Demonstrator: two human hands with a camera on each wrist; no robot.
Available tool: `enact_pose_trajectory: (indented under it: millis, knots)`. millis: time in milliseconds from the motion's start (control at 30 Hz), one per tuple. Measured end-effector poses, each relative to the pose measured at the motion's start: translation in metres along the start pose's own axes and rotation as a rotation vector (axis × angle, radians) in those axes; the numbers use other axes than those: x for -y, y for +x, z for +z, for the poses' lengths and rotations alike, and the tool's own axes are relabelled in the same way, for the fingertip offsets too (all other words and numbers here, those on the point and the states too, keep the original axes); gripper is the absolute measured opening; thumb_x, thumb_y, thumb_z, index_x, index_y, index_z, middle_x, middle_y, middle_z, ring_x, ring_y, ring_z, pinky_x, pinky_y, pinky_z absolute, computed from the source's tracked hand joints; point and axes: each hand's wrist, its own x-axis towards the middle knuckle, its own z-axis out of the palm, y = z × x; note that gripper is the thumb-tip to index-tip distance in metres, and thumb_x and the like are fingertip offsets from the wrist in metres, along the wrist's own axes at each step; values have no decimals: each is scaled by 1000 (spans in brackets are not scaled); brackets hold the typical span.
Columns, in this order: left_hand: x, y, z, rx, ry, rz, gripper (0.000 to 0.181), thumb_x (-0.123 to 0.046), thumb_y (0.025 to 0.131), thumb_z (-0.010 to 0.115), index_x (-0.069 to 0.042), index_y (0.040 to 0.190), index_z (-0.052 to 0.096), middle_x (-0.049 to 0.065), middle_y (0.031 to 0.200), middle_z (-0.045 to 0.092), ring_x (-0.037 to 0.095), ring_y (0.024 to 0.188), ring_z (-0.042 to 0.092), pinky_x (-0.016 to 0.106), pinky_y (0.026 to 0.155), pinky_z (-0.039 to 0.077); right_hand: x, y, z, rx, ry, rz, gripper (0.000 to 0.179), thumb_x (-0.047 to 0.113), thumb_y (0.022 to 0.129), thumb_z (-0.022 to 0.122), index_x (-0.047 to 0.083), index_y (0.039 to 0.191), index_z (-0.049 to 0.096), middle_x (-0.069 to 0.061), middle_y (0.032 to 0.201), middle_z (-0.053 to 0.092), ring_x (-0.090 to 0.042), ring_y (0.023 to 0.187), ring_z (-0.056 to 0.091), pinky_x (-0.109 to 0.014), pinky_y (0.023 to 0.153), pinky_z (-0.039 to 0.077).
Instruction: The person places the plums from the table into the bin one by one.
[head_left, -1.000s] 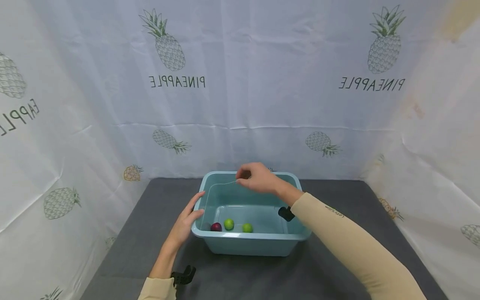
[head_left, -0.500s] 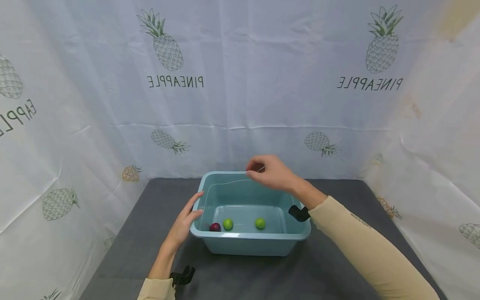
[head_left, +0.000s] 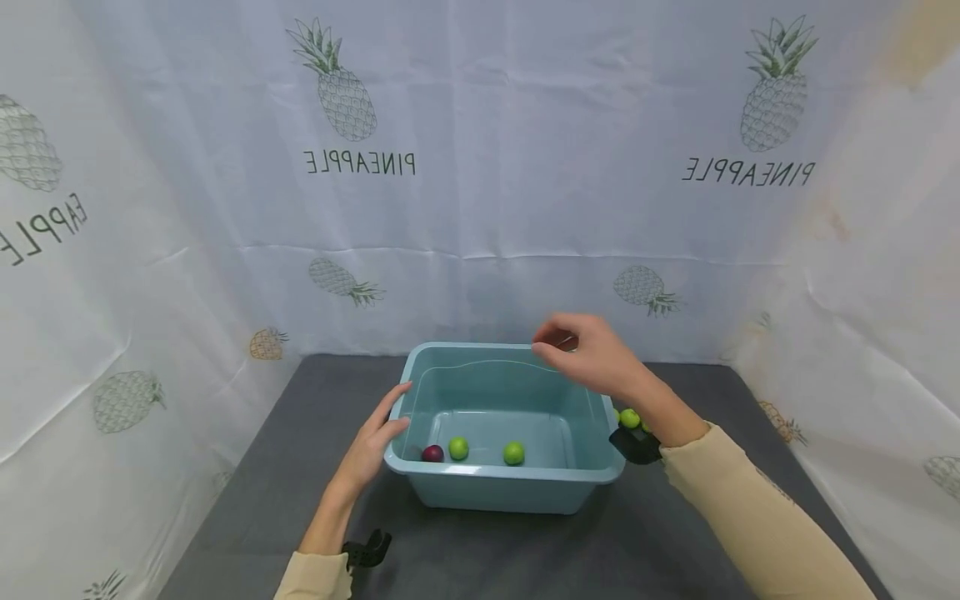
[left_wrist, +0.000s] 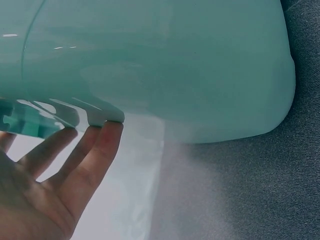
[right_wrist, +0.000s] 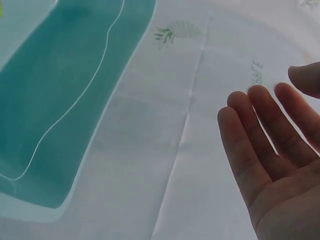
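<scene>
A light blue plastic basin (head_left: 495,493) stands on the dark table. Inside, near the front wall, lie a dark red round fruit (head_left: 432,453) and two small green round fruits, one beside the red one (head_left: 458,448) and another to the right (head_left: 513,453). My left hand (head_left: 369,446) touches the basin's left rim with thumb and fingers spread; in the left wrist view its straight fingertips meet the basin wall (left_wrist: 200,65). Above the back right corner hovers my right hand (head_left: 581,354), loosely curved with nothing in it; its fingers look extended in the right wrist view.
Several green fruits (head_left: 630,418) lie right of the basin, partly hidden by the right wrist. A dark cloth (head_left: 255,500) covers the table. White pineapple-print sheets (head_left: 480,167) hang behind and at both sides.
My right hand has moved right, from over the middle of the basin to its back right corner. The right-hand green fruit has rolled right, then slightly back. The left hand stays at the rim.
</scene>
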Motion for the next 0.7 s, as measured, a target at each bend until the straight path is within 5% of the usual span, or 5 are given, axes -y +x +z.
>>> enact_pose_trajectory:
  millis: [700]
  knots:
    - [1, 2, 2, 0, 3, -11, 52, -26, 107, 45, -26, 158, 34, 9, 168, 19, 39, 153, 16, 72, 111, 18, -45, -72, -9, -196, -151, 51, 12, 12, 97, 70, 8, 108, 72, 0, 100, 71, -19, 91, 69, -39, 82, 56]
